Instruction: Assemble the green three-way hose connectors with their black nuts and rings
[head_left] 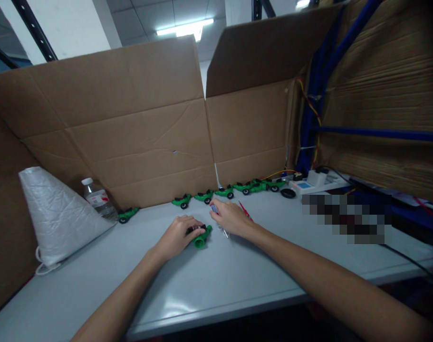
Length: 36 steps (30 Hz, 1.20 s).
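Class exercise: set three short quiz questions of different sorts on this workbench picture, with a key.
1. True or false: the left hand rests on a green toy part on the grey table.
2. What stands beside the white bag? A) a water bottle B) a mug C) a hammer
3. Fill in: along the cardboard wall stands a row of small green ____.

Key: 1 true. 2 A, the water bottle. 3 toy vehicles. The right hand pinches a small tool, too blurred to name.
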Tool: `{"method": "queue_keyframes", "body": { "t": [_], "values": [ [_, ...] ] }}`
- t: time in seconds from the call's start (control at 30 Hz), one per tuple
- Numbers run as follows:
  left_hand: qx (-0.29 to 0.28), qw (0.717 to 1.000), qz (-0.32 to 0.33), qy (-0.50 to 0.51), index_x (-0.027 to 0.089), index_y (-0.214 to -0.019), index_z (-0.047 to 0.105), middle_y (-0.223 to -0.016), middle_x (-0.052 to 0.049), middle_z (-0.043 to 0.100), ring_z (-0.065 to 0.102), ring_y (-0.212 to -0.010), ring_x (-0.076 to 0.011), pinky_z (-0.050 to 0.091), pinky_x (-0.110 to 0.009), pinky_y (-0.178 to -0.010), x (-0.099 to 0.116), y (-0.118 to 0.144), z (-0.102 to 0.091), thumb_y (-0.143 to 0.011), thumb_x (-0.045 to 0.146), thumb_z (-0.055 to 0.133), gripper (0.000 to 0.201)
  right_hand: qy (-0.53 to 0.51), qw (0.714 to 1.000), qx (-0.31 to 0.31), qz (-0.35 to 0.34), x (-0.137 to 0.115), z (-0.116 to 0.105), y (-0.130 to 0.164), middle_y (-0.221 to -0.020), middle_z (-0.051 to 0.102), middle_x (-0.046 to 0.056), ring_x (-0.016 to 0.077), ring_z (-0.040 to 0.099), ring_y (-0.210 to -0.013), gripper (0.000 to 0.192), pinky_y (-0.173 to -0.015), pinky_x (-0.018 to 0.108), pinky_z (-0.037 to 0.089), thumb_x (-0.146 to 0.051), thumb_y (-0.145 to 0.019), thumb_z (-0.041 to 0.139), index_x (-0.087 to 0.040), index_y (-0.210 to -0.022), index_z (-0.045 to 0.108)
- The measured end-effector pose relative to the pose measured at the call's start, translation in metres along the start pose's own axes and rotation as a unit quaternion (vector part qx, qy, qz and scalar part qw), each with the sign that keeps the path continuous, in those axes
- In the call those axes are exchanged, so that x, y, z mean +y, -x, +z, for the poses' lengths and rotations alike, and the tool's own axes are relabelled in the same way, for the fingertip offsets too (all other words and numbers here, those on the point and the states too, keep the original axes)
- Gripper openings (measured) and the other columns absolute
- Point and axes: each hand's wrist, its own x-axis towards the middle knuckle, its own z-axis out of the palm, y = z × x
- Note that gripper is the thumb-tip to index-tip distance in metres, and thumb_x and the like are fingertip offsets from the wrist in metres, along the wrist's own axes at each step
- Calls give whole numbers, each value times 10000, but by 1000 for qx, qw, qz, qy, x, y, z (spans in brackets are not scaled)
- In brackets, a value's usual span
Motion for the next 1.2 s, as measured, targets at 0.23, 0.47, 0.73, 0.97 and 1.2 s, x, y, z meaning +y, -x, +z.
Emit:
{"method": "queue_keyframes", "body": {
  "t": [0.23,0.47,0.73,0.97,1.2],
  "values": [
    [-15,1000,-4,1,233,-1133,749,-1014,-59,763,668,-954,-223,476,-342,-918,6,1,-5,-1030,506,574,341,14,999,-9,-32,-3,4,3,-1094,785,133,281,728,-990,309,-792,313,410,-337,-1025,527,-209,-1282,641],
    [-37,999,-18,-22,212,-1159,677,-1039,-68,708,641,-972,-266,482,-369,-879,11,5,-8,-792,614,812,561,41,995,-32,-90,-7,4,8,-1045,793,131,287,723,-1004,262,-896,348,382,-308,-1035,545,-182,-1246,638],
    [-44,998,-28,-41,205,-1091,654,-1027,-57,675,607,-992,-269,470,-382,-900,5,6,-7,-820,416,784,367,85,989,-39,-114,-6,8,10,-997,789,141,305,720,-998,229,-932,382,349,-313,-1047,532,-158,-1179,636],
    [-65,997,-10,-39,212,-1131,640,-1034,-53,647,579,-1017,-280,471,-399,-943,5,9,-5,-768,302,755,391,117,983,-40,-134,-7,7,13,-994,783,161,314,720,-964,211,-935,403,340,-289,-1038,531,-147,-1147,643],
    [-45,998,-9,-37,214,-1172,633,-1035,-63,648,593,-994,-274,480,-405,-939,2,8,1,-763,170,621,412,141,981,-49,-127,-9,11,13,-984,777,170,312,717,-948,216,-932,411,345,-269,-1043,501,-136,-1097,663]
  ]
}}
